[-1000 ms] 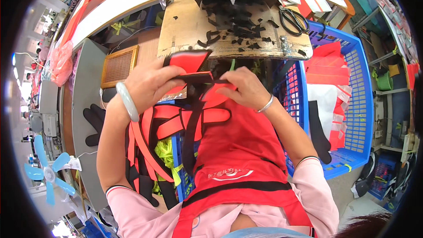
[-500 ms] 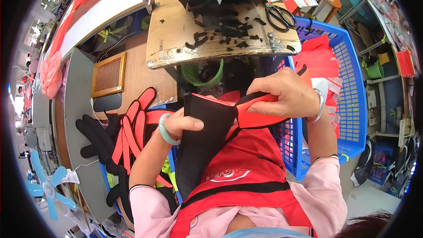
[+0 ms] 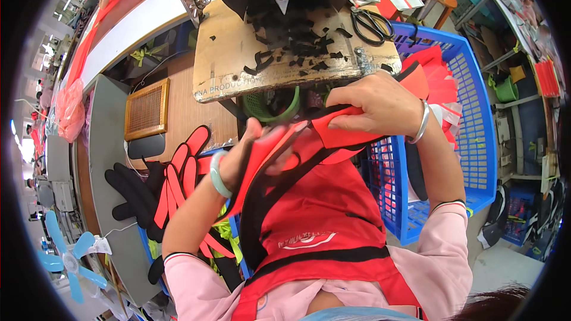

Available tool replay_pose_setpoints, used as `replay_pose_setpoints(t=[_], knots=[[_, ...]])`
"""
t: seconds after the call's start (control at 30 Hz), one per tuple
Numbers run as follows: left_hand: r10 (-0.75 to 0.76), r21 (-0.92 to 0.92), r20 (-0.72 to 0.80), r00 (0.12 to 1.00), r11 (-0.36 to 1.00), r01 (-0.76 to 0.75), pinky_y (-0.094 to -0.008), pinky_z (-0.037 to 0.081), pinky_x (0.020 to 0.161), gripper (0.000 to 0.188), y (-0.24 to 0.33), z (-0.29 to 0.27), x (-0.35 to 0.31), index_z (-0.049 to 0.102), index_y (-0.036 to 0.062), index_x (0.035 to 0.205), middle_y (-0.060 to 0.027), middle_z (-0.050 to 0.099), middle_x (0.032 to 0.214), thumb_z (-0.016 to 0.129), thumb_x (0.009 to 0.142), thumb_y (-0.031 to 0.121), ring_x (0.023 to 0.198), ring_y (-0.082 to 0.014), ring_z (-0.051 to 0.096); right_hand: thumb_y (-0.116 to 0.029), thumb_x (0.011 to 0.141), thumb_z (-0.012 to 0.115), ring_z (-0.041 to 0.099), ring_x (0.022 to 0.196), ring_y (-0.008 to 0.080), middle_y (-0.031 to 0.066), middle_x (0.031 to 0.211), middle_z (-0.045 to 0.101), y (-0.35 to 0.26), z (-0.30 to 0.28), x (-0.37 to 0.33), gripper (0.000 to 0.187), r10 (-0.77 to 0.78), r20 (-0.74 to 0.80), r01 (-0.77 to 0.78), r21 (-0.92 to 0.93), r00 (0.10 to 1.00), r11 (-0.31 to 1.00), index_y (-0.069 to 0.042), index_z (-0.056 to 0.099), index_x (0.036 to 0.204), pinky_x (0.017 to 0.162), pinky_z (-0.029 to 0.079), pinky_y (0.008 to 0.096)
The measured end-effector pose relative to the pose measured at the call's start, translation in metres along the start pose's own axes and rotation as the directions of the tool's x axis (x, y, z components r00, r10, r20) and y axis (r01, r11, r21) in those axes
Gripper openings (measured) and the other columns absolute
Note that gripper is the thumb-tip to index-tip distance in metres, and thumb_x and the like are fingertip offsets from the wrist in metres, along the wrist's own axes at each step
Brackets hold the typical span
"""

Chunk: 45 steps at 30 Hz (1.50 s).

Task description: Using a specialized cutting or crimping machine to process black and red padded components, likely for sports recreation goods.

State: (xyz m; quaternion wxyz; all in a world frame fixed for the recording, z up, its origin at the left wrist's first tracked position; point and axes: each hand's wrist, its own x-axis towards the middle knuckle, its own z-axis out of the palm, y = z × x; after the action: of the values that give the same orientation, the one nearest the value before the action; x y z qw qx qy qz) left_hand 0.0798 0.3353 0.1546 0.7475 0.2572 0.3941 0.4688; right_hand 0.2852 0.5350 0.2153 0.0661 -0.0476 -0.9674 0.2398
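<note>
In front of my red apron a soft fabric piece (image 3: 342, 134), orange-red on one face and black on the other, is stretched between my hands. My right hand (image 3: 380, 107), a silver bangle on its wrist, pinches the orange-red part between thumb and fingers. Farther left, my left hand (image 3: 247, 145) wears a pale green bangle and touches the piece's folded left side. Motion smears its fingers, so their grip cannot be made out. The lower left of the piece hangs in a black curve along the apron.
Ahead stands a machine with a pointed metal tip (image 3: 281, 1) over a wooden board (image 3: 229, 53), littered with black scraps. Scissors (image 3: 373, 25) lie on its right. A blue crate (image 3: 485, 137) holds orange-red pieces. Black and orange-red strips (image 3: 178, 172) pile at left, near a fan (image 3: 70, 261).
The left side of the fabric has turned, showing orange-red where black faced up. My left hand has moved up and blurred. My right hand keeps its pinch, slightly higher and farther left.
</note>
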Motion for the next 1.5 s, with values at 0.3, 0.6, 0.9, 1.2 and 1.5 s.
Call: replay_pose_setpoints(t=[0.3,0.6,0.9,1.2,1.5], knots=[[0.428,1.0,-0.006,0.904,0.03,-0.008,-0.0408,0.051,0.081,0.063,0.109,0.0,0.029,0.063,-0.005,0.111,-0.0254,0.067,0.098,0.073,0.082,0.05,0.091,-0.0399,0.065,-0.035,0.085,0.069,0.064,0.073,0.037,0.0176,0.076,0.065,0.034,-0.005,0.041,0.031,0.119,-0.181,-0.144,-0.131,0.976,0.981,-0.006,0.066,0.098,0.063,0.048,0.0434],[0.518,0.925,0.142,0.843,-0.373,0.074,-0.0419,0.049,0.069,0.061,0.148,-0.03,0.058,0.063,-0.0028,0.096,-0.0206,0.064,0.082,0.076,0.074,0.053,0.078,-0.0396,0.062,-0.039,0.084,0.066,0.065,0.08,0.0383,0.0191,0.082,0.067,0.06,-0.019,0.073,0.038,0.14,-0.247,-0.155,-0.041,0.959,0.987,-0.005,0.068,0.1,0.071,0.051,0.0445],[0.531,0.918,0.122,0.838,-0.383,0.109,-0.0413,0.052,0.075,0.072,0.165,-0.041,0.071,0.065,-0.002,0.109,-0.0218,0.068,0.088,0.074,0.074,0.06,0.085,-0.0381,0.066,-0.039,0.084,0.068,0.066,0.084,0.0377,0.0188,0.087,0.068,0.076,-0.029,0.087,0.04,0.163,-0.25,-0.16,0.032,0.954,0.987,-0.005,0.068,0.103,0.076,0.051,0.0431],[0.57,0.919,0.162,0.806,-0.384,0.087,-0.0434,0.05,0.074,0.061,0.171,-0.059,0.085,0.063,-0.0026,0.104,-0.0231,0.066,0.09,0.078,0.076,0.049,0.086,-0.044,0.061,-0.04,0.085,0.07,0.064,0.08,0.0305,0.0164,0.086,0.067,0.091,-0.033,0.1,0.04,0.126,-0.312,-0.142,-0.028,0.942,0.989,-0.005,0.068,0.104,0.073,0.05,0.0374],[0.36,0.989,-0.089,0.929,0.142,0.04,-0.0331,0.049,0.076,0.047,0.144,-0.038,0.032,0.064,-0.0039,0.102,-0.0145,0.066,0.086,0.077,0.082,0.036,0.079,-0.0183,0.06,-0.02,0.088,0.073,0.057,0.075,0.0086,0.0027,0.082,0.065,0.088,-0.036,0.044,0.028,0.263,-0.363,-0.216,0.165,0.894,0.962,0.003,0.064,0.102,0.069,0.048,0.0264]])
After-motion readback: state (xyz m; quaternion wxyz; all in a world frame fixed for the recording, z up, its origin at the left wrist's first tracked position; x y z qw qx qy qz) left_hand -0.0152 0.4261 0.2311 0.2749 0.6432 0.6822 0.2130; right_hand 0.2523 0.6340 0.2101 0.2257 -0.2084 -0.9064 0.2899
